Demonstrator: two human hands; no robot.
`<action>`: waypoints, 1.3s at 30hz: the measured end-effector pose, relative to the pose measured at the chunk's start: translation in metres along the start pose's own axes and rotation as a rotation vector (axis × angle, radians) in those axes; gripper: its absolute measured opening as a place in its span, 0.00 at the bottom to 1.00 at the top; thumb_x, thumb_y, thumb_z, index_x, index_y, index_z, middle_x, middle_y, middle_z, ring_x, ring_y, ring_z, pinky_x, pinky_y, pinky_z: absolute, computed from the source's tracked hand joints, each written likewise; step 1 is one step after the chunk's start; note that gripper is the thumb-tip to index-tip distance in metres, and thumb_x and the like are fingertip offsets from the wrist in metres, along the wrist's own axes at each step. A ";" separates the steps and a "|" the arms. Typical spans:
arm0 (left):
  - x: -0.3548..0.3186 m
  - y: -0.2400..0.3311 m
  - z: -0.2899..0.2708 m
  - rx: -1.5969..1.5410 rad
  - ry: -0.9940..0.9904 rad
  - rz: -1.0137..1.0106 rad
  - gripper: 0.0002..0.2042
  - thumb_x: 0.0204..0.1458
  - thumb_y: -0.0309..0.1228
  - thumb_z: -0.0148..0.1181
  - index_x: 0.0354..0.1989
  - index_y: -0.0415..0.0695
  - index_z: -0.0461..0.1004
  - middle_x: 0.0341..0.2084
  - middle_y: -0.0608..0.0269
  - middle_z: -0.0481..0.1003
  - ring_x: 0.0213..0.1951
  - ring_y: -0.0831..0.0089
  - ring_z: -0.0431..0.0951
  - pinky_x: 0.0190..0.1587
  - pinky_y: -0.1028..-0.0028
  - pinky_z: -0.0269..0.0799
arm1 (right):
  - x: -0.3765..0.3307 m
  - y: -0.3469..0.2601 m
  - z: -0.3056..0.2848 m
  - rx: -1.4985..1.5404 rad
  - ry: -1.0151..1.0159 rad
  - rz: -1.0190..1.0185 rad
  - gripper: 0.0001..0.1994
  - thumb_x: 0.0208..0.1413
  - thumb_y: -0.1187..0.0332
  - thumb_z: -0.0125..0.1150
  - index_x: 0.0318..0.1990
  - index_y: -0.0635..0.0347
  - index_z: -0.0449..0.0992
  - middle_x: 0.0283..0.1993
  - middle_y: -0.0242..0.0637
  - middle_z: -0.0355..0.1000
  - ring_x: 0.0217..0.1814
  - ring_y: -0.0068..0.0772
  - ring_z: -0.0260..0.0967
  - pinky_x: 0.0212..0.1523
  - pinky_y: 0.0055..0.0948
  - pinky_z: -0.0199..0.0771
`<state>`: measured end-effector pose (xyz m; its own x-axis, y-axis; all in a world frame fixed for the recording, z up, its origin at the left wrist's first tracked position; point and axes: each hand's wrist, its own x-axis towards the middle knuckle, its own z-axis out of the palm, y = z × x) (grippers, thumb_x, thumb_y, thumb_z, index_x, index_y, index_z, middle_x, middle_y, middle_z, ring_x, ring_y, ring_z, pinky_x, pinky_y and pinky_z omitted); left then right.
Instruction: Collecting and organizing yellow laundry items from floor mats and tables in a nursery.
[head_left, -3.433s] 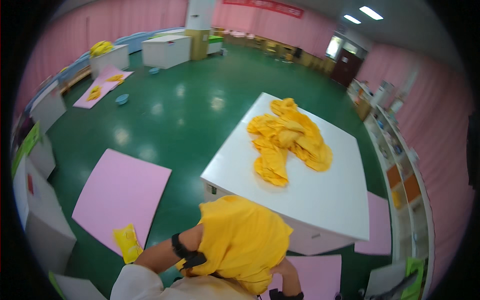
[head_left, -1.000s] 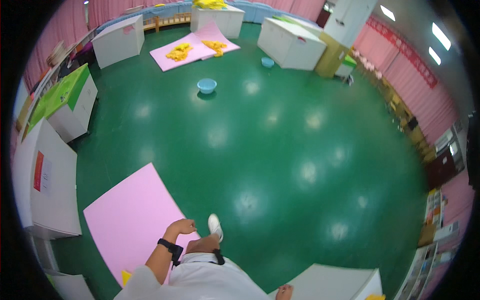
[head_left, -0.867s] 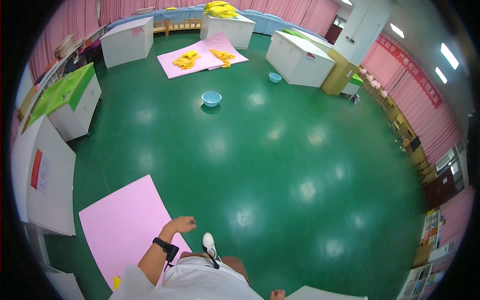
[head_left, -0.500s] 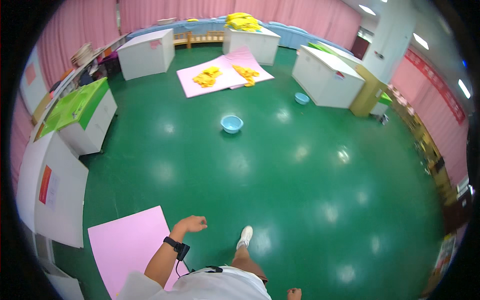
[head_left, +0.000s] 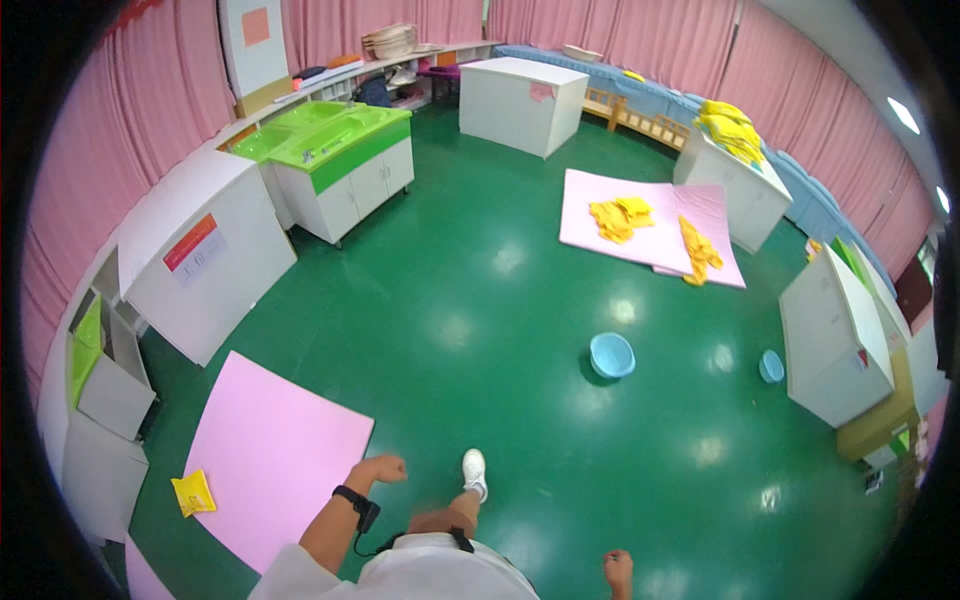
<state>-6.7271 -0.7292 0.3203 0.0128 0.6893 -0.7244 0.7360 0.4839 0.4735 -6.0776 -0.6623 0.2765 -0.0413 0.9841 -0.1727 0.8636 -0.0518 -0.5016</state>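
Note:
My left hand (head_left: 384, 467) hangs in front of my body with its fingers curled in and nothing visible in them. A black band with a small dark box (head_left: 363, 508) sits on that wrist. My right hand (head_left: 618, 568) is low at my right side, its fingers closed and no object showing. Nearest to the left hand is a pink mat (head_left: 275, 440) on the floor. At its left edge rests a yellow packet (head_left: 194, 493). Neither hand touches anything.
A light blue basin (head_left: 612, 355) stands on the green floor ahead, a second basin (head_left: 770, 366) farther right. Yellow cloths (head_left: 621, 218) lie on a far pink mat (head_left: 585, 190). White cabinets (head_left: 215, 255) and a green-topped sink unit (head_left: 345, 150) line the left side.
My view has turned to the left, so the basins and far mat appear farther right. The yellow packet and more of the near mat have come into view. Both hands still hold nothing visible.

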 end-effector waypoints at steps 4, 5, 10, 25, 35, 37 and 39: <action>0.063 0.026 -0.080 0.029 0.045 -0.114 0.20 0.48 0.44 0.54 0.44 0.42 0.75 0.43 0.49 0.75 0.47 0.55 0.74 0.50 0.60 0.69 | 0.140 -0.039 0.000 0.132 -0.112 0.140 0.09 0.45 0.67 0.56 0.28 0.64 0.76 0.31 0.50 0.74 0.34 0.54 0.72 0.36 0.41 0.72; 0.080 0.031 -0.095 0.028 0.054 -0.137 0.21 0.49 0.44 0.54 0.45 0.42 0.74 0.43 0.50 0.75 0.47 0.55 0.75 0.50 0.60 0.68 | 0.167 -0.051 0.000 0.149 -0.151 0.179 0.10 0.47 0.66 0.56 0.31 0.64 0.75 0.30 0.49 0.74 0.34 0.52 0.73 0.36 0.40 0.73; 0.190 0.092 -0.202 0.145 0.062 -0.103 0.20 0.49 0.44 0.53 0.45 0.44 0.74 0.45 0.50 0.75 0.48 0.55 0.74 0.49 0.60 0.69 | 0.270 -0.114 0.032 0.201 -0.422 0.187 0.12 0.53 0.64 0.52 0.36 0.66 0.74 0.30 0.46 0.75 0.33 0.41 0.75 0.35 0.36 0.74; 0.518 0.327 -0.503 0.210 0.073 0.026 0.20 0.51 0.45 0.54 0.49 0.47 0.71 0.47 0.53 0.74 0.50 0.55 0.72 0.52 0.60 0.67 | 0.687 -0.148 0.046 0.570 -0.445 0.457 0.19 0.58 0.56 0.45 0.36 0.67 0.71 0.28 0.44 0.74 0.26 0.38 0.74 0.26 0.32 0.74; 0.716 0.429 -0.642 -0.002 -0.036 0.094 0.17 0.51 0.43 0.54 0.44 0.44 0.74 0.39 0.53 0.77 0.42 0.60 0.77 0.46 0.64 0.71 | 1.044 -0.304 -0.024 0.409 -0.460 0.159 0.16 0.58 0.60 0.50 0.40 0.67 0.72 0.33 0.42 0.75 0.33 0.33 0.73 0.36 0.32 0.73; 0.755 0.443 -0.675 -0.120 -0.108 0.076 0.17 0.51 0.41 0.56 0.43 0.42 0.74 0.36 0.54 0.78 0.36 0.65 0.78 0.43 0.66 0.72 | 1.089 -0.323 -0.035 0.479 -0.440 0.148 0.16 0.58 0.60 0.50 0.41 0.67 0.72 0.34 0.42 0.75 0.35 0.32 0.73 0.37 0.32 0.73; 0.794 0.473 -0.716 -0.058 -0.084 0.079 0.17 0.51 0.40 0.57 0.43 0.40 0.74 0.35 0.55 0.78 0.35 0.67 0.78 0.42 0.67 0.72 | 1.125 -0.327 -0.045 0.481 -0.450 0.212 0.16 0.57 0.60 0.51 0.42 0.67 0.71 0.35 0.42 0.74 0.35 0.32 0.73 0.37 0.32 0.73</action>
<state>-6.8535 0.4324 0.3276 0.1275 0.6802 -0.7218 0.6901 0.4619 0.5571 -6.3834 0.4694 0.2847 -0.1903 0.7838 -0.5911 0.5610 -0.4073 -0.7207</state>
